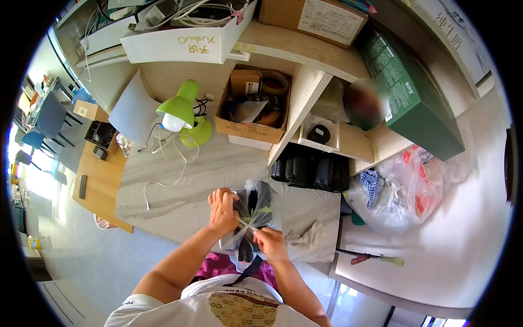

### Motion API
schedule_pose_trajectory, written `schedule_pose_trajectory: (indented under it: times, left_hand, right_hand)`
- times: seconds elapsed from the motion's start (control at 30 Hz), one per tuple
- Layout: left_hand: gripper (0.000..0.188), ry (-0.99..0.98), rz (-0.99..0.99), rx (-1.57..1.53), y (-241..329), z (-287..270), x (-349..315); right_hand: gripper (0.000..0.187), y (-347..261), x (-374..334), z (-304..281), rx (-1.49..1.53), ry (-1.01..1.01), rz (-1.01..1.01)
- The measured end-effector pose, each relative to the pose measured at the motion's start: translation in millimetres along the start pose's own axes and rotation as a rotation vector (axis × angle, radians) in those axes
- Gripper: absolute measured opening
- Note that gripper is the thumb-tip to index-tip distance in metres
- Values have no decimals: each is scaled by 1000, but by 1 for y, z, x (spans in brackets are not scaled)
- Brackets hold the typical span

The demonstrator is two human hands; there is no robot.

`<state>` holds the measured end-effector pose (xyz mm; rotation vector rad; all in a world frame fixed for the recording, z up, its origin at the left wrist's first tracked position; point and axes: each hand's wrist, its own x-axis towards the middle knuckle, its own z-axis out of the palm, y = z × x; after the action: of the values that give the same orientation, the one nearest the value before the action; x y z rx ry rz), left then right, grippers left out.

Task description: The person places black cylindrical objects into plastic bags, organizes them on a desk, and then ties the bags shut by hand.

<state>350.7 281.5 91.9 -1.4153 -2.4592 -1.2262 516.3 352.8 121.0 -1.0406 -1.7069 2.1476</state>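
A clear plastic bag (261, 219) with dark things inside sits at the table's front edge, close to my body. Its film is pulled into tight creases that meet in the middle, between my hands. My left hand (222, 211) is closed on the bag's left side, fingers bent over the film. On the right, my right hand (271, 243) pinches the gathered plastic near the centre of the creases. What exactly lies in the bag is blurred by the film; black and a little green show through.
A green desk lamp (180, 109) and its white cable stand at the back left. Behind are a cardboard box (250, 132) of tape rolls and black wrapped packages (310, 168). Plastic bags (400, 191) and a green-handled tool (391, 261) lie right. Crumpled film (309, 235) is beside my right hand.
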Motion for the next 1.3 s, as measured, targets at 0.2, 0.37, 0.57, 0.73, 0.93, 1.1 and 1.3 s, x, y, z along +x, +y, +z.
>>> schedule_pose_trajectory:
  times: [0.2, 0.37, 0.57, 0.73, 0.93, 1.1, 1.3]
  left_hand:
    - [46, 107, -21, 9, -20, 12, -12]
    - [40, 222, 14, -1, -29, 15, -20]
    - [45, 294, 92, -38, -19, -1, -14]
    - [51, 123, 241, -29, 3, -13, -1]
    - [53, -243, -492, -289, 2, 4, -19]
    - [38, -255, -835, -704, 16, -1, -23]
    - [29, -266, -851, -1061, 34, -16, -19]
  right_hand:
    - [29, 17, 3, -23, 1009, 58, 581]
    - [20, 31, 12, -28, 1356, -102, 582]
    - [20, -21, 18, -8, 1051, 9, 310]
    - [26, -4, 30, 10, 451, 166, -2]
    - [19, 1, 29, 18, -45, 286, -104]
    - [17, 3, 20, 23, -4, 361, -216]
    - [17, 3, 17, 20, -88, 300, -207]
